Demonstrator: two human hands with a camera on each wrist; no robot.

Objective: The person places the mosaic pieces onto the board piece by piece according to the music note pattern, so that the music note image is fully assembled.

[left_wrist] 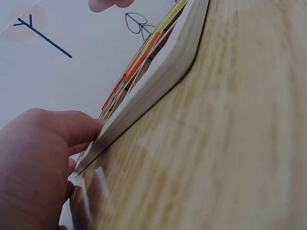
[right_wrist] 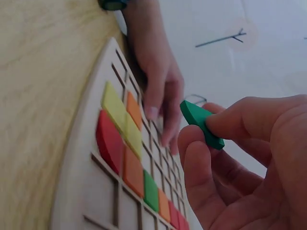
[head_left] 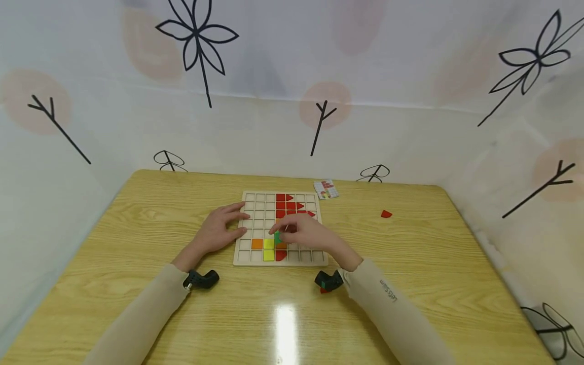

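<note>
A wooden grid board (head_left: 244, 257) lies on the table with coloured tiles in some of its cells. My left hand (head_left: 218, 230) rests at the board's left side, fingers on the rim; in the left wrist view its thumb (left_wrist: 86, 127) touches the edge. Above the board, my right hand (head_left: 306, 232) pinches a green tile (right_wrist: 204, 124) between thumb and fingers. Below it sit a red tile with a curved side (right_wrist: 108, 141), yellow tiles (right_wrist: 114, 104), orange tiles (right_wrist: 133, 170) and another green tile (right_wrist: 151, 190). Red square and pointed tiles (head_left: 280, 205) fill part of the far rows.
A small printed card (head_left: 326, 189) lies beyond the board's far right corner. One loose red tile (head_left: 386, 214) is to the right on the table (head_left: 410, 284). Another red piece (head_left: 324, 291) shows partly under the right wrist camera. A patterned cloth hangs around the table.
</note>
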